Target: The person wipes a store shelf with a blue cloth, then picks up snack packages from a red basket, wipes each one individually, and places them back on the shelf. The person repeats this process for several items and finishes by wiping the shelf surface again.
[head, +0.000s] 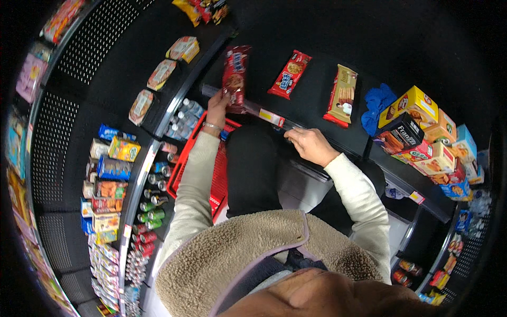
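My left hand (217,113) grips the lower end of a dark red cookie packet (237,67). The packet is at the left part of a black shelf (313,107), by its front edge. My right hand (313,147) has its fingers curled on the clear price rail (293,126) along that edge. Between and beyond the hands lies a bright red cookie packet (291,74). Farther right is a gold and red biscuit packet (342,95). Both lie flat and apart from my hands.
A red shopping basket (184,174) is below my left forearm. Blue crumpled material (376,105) lies beside stacked snack boxes (412,109) at right. Drink cans (148,237), water bottles (184,119) and packaged foods (115,168) fill shelving at left. My knees (253,170) are near the shelf front.
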Demonstrator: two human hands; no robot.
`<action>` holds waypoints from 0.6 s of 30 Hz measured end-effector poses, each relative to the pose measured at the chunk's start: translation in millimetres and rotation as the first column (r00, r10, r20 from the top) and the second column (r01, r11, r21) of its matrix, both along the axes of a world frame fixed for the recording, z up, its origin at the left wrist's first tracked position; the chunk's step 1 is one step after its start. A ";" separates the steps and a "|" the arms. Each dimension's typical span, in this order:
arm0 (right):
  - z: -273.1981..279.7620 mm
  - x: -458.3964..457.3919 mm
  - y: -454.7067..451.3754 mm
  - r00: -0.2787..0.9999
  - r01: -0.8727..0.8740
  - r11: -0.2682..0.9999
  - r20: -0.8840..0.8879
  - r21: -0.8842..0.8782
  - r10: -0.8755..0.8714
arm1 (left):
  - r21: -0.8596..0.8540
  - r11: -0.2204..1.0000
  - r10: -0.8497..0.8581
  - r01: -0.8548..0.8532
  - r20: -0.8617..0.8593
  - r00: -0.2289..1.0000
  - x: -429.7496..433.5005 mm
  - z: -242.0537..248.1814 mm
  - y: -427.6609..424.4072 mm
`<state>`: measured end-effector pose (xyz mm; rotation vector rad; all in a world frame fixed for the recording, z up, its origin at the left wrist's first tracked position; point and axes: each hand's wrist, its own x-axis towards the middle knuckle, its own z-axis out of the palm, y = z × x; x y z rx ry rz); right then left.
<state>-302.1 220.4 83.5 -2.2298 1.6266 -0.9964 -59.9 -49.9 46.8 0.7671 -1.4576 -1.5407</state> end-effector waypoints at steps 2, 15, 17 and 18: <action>-1.6 -2.0 0.5 1.000 0.014 1.000 0.007 -0.003 -0.014 | -0.061 0.992 -0.108 0.111 0.057 0.993 -44.9 23.8 -6.1; 4.5 0.2 2.2 0.998 -0.014 1.000 0.058 -0.013 0.015 | -0.364 0.926 0.102 0.100 0.497 0.862 -177.5 -44.1 -36.9; 7.4 1.1 3.3 0.999 -0.017 1.000 0.041 0.003 0.017 | -0.532 0.839 0.227 0.115 0.533 0.815 -176.2 -46.2 -29.4; 8.5 1.2 3.6 0.999 -0.020 1.000 0.031 -0.002 0.020 | -0.570 0.817 0.270 0.091 0.517 0.812 -177.2 -46.4 -24.5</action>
